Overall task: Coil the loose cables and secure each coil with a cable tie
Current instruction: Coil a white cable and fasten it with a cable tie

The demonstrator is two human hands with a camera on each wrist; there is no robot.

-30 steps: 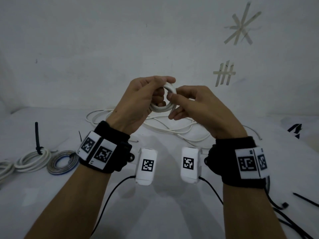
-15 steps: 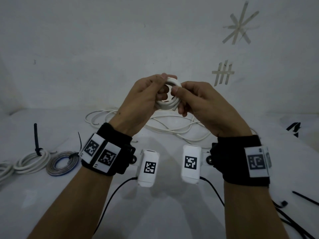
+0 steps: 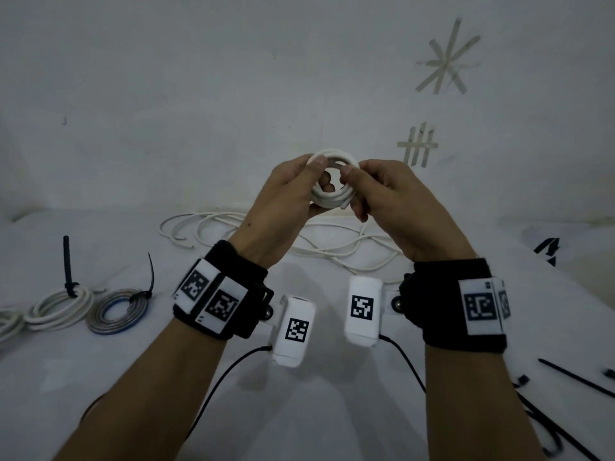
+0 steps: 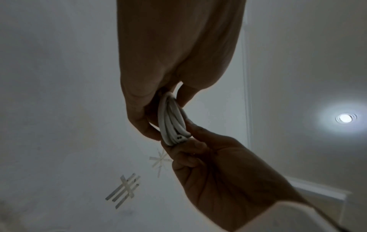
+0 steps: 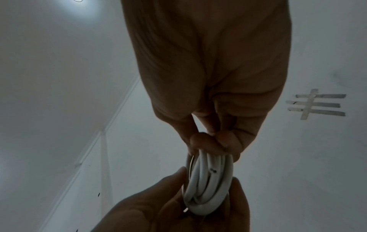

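Both hands are raised over the counter (image 3: 332, 410), the left hand (image 3: 283, 197) and right hand (image 3: 389, 197) each pinching opposite sides of a small white cable coil (image 3: 332, 197). Loose white cables (image 3: 332, 251) lie beyond; two tied coils (image 3: 90, 307) sit far left.

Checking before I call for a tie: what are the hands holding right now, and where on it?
Both hold the white cable coil in the air: left hand pinches its left side, right hand its right side, by the cut end.
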